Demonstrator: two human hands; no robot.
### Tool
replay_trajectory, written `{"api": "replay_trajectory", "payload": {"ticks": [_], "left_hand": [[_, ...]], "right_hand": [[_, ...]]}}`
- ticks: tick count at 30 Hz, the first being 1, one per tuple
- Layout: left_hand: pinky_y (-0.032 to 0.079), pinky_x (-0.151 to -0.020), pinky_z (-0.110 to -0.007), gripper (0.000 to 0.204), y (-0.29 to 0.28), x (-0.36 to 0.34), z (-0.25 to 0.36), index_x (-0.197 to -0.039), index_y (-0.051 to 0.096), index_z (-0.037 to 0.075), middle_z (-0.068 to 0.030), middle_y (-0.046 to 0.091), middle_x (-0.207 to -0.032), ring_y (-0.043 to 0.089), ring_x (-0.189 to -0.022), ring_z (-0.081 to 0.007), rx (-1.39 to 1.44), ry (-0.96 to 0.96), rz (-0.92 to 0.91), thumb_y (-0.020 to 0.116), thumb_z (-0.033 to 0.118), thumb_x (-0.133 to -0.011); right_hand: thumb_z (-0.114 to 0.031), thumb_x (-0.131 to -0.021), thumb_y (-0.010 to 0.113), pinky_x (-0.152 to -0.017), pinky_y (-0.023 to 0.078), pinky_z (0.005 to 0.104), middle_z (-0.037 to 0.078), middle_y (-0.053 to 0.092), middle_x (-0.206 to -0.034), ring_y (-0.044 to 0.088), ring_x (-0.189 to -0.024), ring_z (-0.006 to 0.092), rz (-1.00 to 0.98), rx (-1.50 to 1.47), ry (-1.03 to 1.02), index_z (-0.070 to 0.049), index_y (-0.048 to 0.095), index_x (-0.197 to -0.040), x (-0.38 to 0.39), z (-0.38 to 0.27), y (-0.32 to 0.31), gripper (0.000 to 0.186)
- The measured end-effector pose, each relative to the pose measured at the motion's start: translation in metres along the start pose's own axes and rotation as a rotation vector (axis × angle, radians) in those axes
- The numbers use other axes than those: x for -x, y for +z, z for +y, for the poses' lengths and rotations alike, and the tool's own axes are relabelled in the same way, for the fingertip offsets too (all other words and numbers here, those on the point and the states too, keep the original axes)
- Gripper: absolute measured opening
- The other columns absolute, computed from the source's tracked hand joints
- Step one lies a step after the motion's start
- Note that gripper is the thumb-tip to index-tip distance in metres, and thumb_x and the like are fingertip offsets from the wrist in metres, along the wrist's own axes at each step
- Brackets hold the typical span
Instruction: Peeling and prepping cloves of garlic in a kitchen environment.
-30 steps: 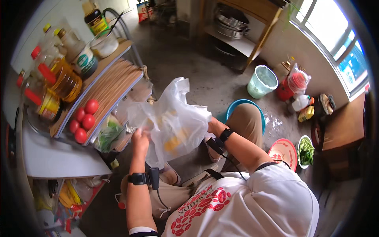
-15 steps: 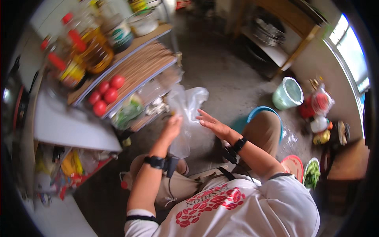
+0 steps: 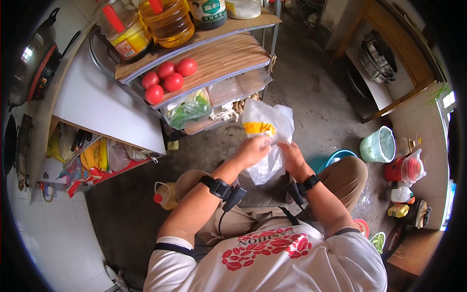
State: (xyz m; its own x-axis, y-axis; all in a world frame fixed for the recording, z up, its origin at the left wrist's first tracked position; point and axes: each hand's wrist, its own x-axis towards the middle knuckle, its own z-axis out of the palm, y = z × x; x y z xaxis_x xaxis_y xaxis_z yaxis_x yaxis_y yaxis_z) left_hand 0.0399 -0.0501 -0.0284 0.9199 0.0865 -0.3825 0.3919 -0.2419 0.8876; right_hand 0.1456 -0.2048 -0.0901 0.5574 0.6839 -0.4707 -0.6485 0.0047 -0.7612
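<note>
My left hand (image 3: pixel 255 149) grips a crumpled white translucent plastic bag (image 3: pixel 262 163) with yellow printing, held over the floor between my knees. Opposite it, my right hand (image 3: pixel 294 156) also has its fingers closed on the bag. Just beyond the bag is a tiered rack (image 3: pixel 228 51) bearing several tomatoes (image 3: pixel 172 82). Its lower level holds bagged greens (image 3: pixel 189 108) and pale, crumpled items (image 3: pixel 224 112).
Bottles (image 3: pixel 168 29) top the rack. A cabinet (image 3: pixel 112 102) and jug (image 3: pixel 165 195) are left. At right are a blue basin (image 3: pixel 332 158), green bucket (image 3: pixel 377 146), red container (image 3: pixel 397 168), wooden stand (image 3: pixel 408 63) with steel pots, and greens bowl (image 3: pixel 377 240) by my knee.
The bag, spread wide earlier, is bunched smaller. My right hand, open half a second ago, now grips it. The view has swung, shifting the rack and room rightward in the picture.
</note>
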Motion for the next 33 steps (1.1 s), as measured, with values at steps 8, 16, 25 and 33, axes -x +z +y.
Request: {"api": "replay_trajectory", "payload": {"ticks": [8,16,25,33], "left_hand": [[0.035,-0.096,-0.035,0.084,-0.011,0.014,-0.013,-0.131,0.032,0.0,-0.0186,0.047,-0.124,0.044,-0.116,-0.0279,0.027,0.081,0.537,0.073,0.041,-0.07],[0.034,-0.097,-0.036,0.096,-0.01,0.028,-0.006,-0.131,0.031,-0.001,-0.0197,0.047,-0.123,0.043,-0.118,-0.0296,0.035,0.0,0.424,0.073,0.054,-0.064],[0.041,-0.089,-0.038,0.057,-0.01,0.025,-0.001,-0.114,0.052,0.009,-0.0158,0.055,-0.115,0.052,-0.107,-0.0316,-0.474,0.519,0.432,0.073,0.032,-0.066],[0.047,-0.073,-0.03,0.026,-0.027,0.023,-0.004,-0.105,0.057,-0.001,-0.0077,0.064,-0.093,0.06,-0.083,-0.0157,0.417,0.268,0.624,0.048,0.012,-0.085]], "right_hand": [[-0.023,-0.088,0.052,-0.077,0.049,0.0324,0.01,0.06,-0.099,0.061,-0.084,0.0209,-0.009,-0.114,-0.101,0.001,0.049,-0.113,0.01,-0.019,0.012,0.035],[-0.045,-0.088,0.048,-0.088,0.045,0.037,0.014,0.054,-0.116,0.056,-0.101,0.0245,-0.07,-0.154,-0.12,0.001,0.043,-0.122,0.004,-0.026,-0.006,0.057],[-0.058,-0.085,0.042,-0.09,0.042,0.0357,0.011,0.055,-0.114,0.055,-0.1,0.0217,-0.008,-0.203,-0.087,-0.002,0.042,-0.125,0.01,-0.046,0.001,0.069],[-0.042,-0.084,0.056,-0.082,0.046,0.0393,0.013,0.056,-0.11,0.056,-0.096,0.0246,-0.009,-0.042,-0.177,-0.002,0.042,-0.124,0.025,-0.052,-0.021,0.058]]}}
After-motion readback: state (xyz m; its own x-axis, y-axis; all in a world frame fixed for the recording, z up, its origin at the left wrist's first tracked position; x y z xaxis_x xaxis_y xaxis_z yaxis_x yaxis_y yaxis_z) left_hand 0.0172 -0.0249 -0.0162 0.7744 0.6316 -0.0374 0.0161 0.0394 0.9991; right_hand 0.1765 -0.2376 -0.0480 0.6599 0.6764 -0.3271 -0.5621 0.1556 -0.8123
